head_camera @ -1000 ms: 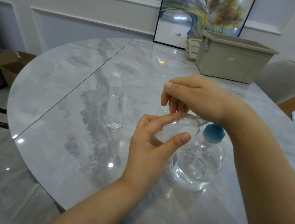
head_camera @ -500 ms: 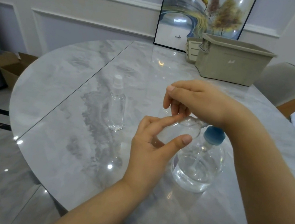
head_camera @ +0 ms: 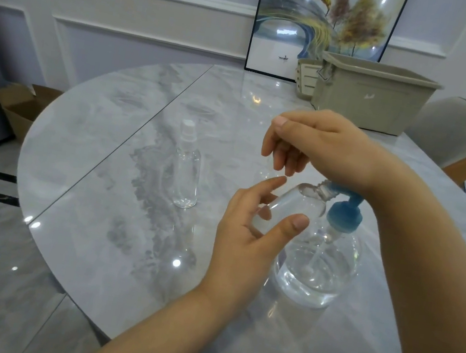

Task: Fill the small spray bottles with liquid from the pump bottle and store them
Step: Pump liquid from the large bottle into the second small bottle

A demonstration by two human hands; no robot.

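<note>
- The left hand [head_camera: 249, 234] holds a small clear spray bottle [head_camera: 297, 208], tilted, fingers [head_camera: 266, 188] and thumb curled loosely round its body.
- Its open neck meets the blue nozzle of the pump bottle [head_camera: 321, 265], near the counter's [head_camera: 95, 215] right edge.
- The right hand [head_camera: 322, 148] rests on the pump head, fingers hanging relaxed.
- A second, capped spray bottle [head_camera: 186, 168] stands upright mid-counter.
- A beige bin [head_camera: 368, 94] sits at the far edge.

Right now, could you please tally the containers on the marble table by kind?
Small clear plastic spray bottles: 2, one capped and upright, one uncapped and tilted in the left hand
Large clear pump bottle with blue pump head: 1
Beige plastic storage bins: 2, large, small
Total: 5
</note>
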